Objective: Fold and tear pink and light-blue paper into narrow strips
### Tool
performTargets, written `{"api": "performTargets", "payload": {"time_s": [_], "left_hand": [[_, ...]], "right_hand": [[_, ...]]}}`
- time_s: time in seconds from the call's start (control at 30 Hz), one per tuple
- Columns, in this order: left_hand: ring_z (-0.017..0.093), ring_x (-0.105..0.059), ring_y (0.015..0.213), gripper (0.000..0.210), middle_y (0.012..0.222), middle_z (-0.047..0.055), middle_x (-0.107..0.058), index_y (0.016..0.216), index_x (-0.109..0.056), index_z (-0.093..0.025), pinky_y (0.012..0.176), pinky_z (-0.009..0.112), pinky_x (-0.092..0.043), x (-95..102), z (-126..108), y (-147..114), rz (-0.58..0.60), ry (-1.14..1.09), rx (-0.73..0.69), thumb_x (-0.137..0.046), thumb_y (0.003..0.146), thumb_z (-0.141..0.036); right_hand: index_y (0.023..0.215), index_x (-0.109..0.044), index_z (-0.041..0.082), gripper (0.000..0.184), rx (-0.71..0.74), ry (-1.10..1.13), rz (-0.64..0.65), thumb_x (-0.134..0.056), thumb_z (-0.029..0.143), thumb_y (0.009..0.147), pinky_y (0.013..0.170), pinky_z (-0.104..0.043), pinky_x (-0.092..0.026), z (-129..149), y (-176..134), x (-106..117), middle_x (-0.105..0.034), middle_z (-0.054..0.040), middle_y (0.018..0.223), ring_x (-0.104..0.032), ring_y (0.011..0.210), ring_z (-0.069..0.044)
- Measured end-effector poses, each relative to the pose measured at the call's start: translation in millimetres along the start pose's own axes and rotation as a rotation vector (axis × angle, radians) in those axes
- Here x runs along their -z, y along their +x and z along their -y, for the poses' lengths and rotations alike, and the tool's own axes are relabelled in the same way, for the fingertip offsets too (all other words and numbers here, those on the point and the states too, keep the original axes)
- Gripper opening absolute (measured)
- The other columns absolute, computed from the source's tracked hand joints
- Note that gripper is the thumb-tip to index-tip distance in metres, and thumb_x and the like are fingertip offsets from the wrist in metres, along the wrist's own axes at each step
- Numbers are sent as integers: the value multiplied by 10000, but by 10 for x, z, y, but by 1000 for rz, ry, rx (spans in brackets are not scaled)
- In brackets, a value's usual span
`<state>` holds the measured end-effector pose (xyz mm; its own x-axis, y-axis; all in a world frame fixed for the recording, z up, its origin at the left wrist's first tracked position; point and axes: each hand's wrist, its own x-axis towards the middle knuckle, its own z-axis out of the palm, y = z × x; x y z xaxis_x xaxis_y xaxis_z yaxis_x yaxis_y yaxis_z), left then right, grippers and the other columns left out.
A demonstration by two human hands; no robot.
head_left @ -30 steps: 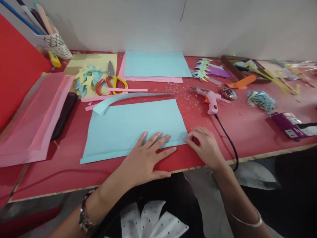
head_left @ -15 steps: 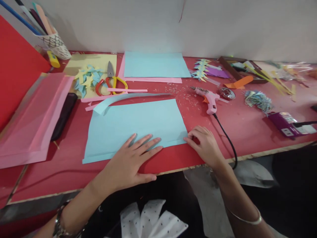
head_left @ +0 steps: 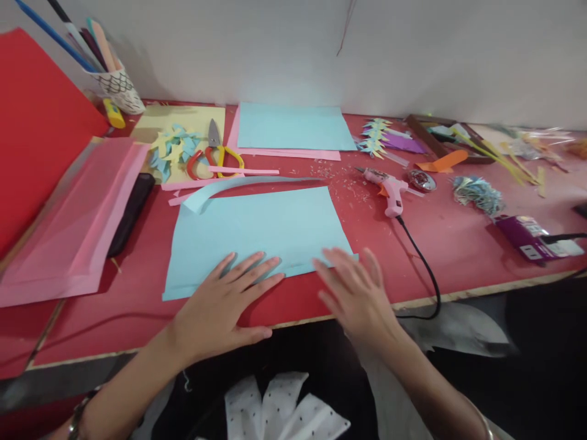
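Note:
A light blue sheet of paper (head_left: 261, 226) lies in front of me, its near edge folded over in a narrow band. Flat on that near edge, left of the middle, rests my left hand (head_left: 224, 308) with fingers spread. My right hand (head_left: 355, 290) is over the sheet's near right corner, fingers apart and slightly blurred; whether it touches the paper I cannot tell. A curled light blue strip (head_left: 229, 186) lies along the sheet's far edge. Neither hand grips anything.
Scissors (head_left: 214, 150) and paper scraps (head_left: 177, 146) lie at the back left, near a pen cup (head_left: 120, 88). To the right are a pink glue gun (head_left: 389, 190) with a black cord, a tassel bundle (head_left: 477, 192) and a purple box (head_left: 520, 235). Pink folded sheets (head_left: 77, 226) lie left.
My right hand has left its pinch at the sheet's right corner, opened and moved left over the folded edge. My left hand has slid slightly left along the fold.

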<state>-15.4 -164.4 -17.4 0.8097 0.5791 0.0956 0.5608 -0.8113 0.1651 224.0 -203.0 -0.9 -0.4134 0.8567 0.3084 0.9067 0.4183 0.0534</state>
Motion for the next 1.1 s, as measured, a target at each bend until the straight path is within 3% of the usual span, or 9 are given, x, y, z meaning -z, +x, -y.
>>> {"api": "performTargets", "payload": {"time_s": [0.07, 0.13, 0.3, 0.67, 0.83, 0.97, 1.1], "left_hand": [[235, -286, 1267, 690, 1388, 21, -338, 1348, -229, -271, 1038, 434, -143, -11, 0, -3, -15, 10, -1, -359, 768, -621], [236, -290, 1265, 701, 1385, 24, -343, 1352, -218, -267, 1038, 431, -141, -18, 1, -8, -23, 15, -3, -358, 765, -624], [243, -304, 1256, 710, 1380, 24, -353, 1355, -211, -270, 1034, 439, -151, -8, 6, -2, 5, 11, -4, -352, 761, -632], [232, -295, 1263, 715, 1383, 12, -349, 1365, -156, -309, 1043, 412, -156, -31, 163, -173, 37, 16, 42, -381, 759, -615], [208, -284, 1270, 665, 1382, -2, -350, 1368, -133, -311, 1040, 384, -166, -13, 194, -265, -8, 33, 52, -348, 798, -581], [210, -314, 1252, 575, 1370, 6, -372, 1355, -197, -306, 1024, 399, -209, 11, 121, -214, -12, 51, 81, -294, 838, -537], [250, -401, 1178, 552, 1310, 65, -449, 1297, -359, -228, 948, 417, -332, 71, 3, 6, -43, 126, 116, -350, 828, -520]], "right_hand": [[1247, -420, 193, 423, 165, 50, 106, -275, 372, 892, 1035, -457, -105, 133, -15, -6, -451, -62, 1305, -340, 1216, -203], [1298, -356, 154, 530, 225, 93, 193, -251, 459, 878, 1052, -451, -97, 209, -16, -24, -375, -61, 1363, -271, 1267, -192], [1343, -274, 134, 594, 187, 136, 258, -285, 478, 860, 1056, -459, -146, 172, -26, -57, -328, -73, 1387, -248, 1288, -189], [1382, -141, 208, 575, -34, 106, 268, -327, 373, 864, 1037, -458, -186, -378, -266, -33, -326, -86, 1388, -276, 1283, -189], [1345, -252, 222, 487, -93, 156, 262, -300, 344, 877, 1019, -454, -215, -432, -242, -1, -372, -80, 1362, -320, 1259, -185], [1261, -395, 244, 397, -203, 160, 199, -313, 315, 879, 1009, -521, -161, -287, -117, 1, -469, -70, 1289, -403, 1197, -210], [1174, -492, 259, 327, -103, 143, 130, -366, 300, 876, 1012, -525, -108, -54, 90, -28, -481, -57, 1278, -411, 1184, -216]]}}
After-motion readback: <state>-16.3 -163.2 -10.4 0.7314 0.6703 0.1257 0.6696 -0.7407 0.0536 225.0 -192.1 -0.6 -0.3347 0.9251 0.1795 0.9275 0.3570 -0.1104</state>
